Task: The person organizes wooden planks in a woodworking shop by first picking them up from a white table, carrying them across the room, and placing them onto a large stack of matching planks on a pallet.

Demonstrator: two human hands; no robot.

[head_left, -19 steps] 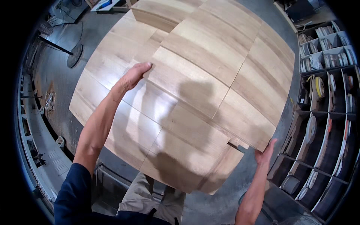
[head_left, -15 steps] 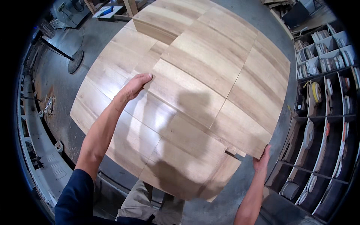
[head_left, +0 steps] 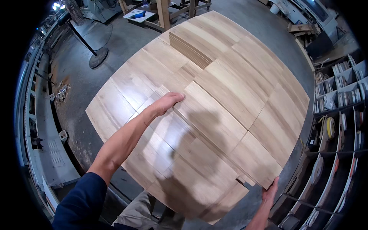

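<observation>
Wood-grain panels lie in stacks of differing height in front of me. My left hand (head_left: pixel 168 102) is closed on the left end of a long pale wood panel (head_left: pixel 234 138), with the thumb on its top edge. At the panel's right end, my right hand (head_left: pixel 270 189) grips the corner from the outer side; its fingers underneath are hidden. The panel lies on or just above the lower boards (head_left: pixel 180 134), and I cannot tell which. Beyond it rises a higher panel stack (head_left: pixel 191 53), its layered edges showing. A shadow falls across the near boards.
Shelving (head_left: pixel 320 153) with rolls of banding stands along the right. A long grey machine (head_left: pixel 51 147) runs down the left side. Farther off are a round-based stand (head_left: pixel 98 58), a wooden frame (head_left: pixel 163 15) and a blue tool (head_left: pixel 137 15) on a white board.
The view has shifted, so the stacks, shelving and stand sit differently in the picture. Both hands keep their hold on the panel's ends.
</observation>
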